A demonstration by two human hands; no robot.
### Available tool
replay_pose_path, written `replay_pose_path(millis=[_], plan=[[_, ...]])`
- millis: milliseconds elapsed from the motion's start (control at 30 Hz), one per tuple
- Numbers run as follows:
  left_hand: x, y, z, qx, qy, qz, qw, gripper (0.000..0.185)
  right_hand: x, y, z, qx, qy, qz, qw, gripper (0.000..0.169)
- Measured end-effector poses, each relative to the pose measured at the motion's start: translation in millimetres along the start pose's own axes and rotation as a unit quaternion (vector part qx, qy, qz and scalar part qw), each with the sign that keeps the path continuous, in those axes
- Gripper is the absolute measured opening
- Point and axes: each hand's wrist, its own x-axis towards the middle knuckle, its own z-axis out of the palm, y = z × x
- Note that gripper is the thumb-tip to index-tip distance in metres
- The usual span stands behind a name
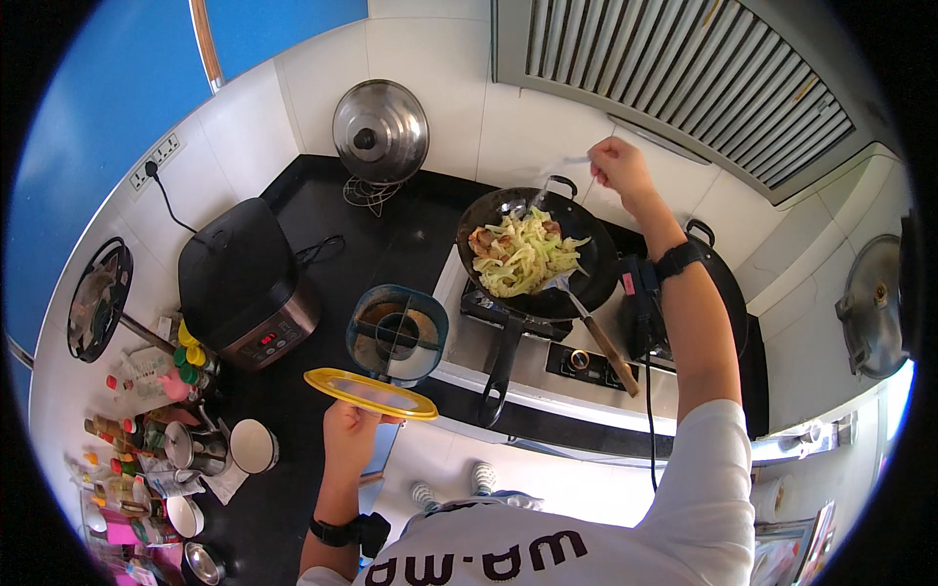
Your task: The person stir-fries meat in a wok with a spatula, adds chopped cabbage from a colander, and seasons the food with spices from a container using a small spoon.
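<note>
My right hand (618, 170) is raised above the far side of a black wok (595, 264), gripping the end of a small, blurred utensil (577, 160), perhaps a spoon. A pale streak hangs between it and the food; I cannot tell what it is. In the wok lie pale green cauliflower pieces (531, 256) and browned meat slices (489, 245). A spatula (597, 337) with a wooden handle leans over the near rim. My left hand (348, 436) holds a yellow-rimmed round lid (371, 394) just in front of an uncovered, divided seasoning box (353, 315) containing powders.
The wok sits on a gas stove (469, 344), its long handle (503, 373) jutting toward me. A second pan (722, 293) stands to the right. On the left are a rice cooker (234, 278), bottles and bowls (254, 447). A range hood (689, 80) overhangs the stove. A cable (651, 410) hangs by my right arm.
</note>
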Motion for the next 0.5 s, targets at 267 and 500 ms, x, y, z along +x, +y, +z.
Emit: replay_pose_path(millis=[267, 500], plan=[[0, 3, 5, 0.039, 0.008, -0.004, 0.999, 0.018, 0, -9, -10, 0.006, -0.009, -0.009, 1.0, 0.01], [-2, 1, 8, 0.024, 0.004, -0.004, 1.0, 0.018, -11, -12, -21, -0.009, -0.004, -0.026, 1.0, 0.01]])
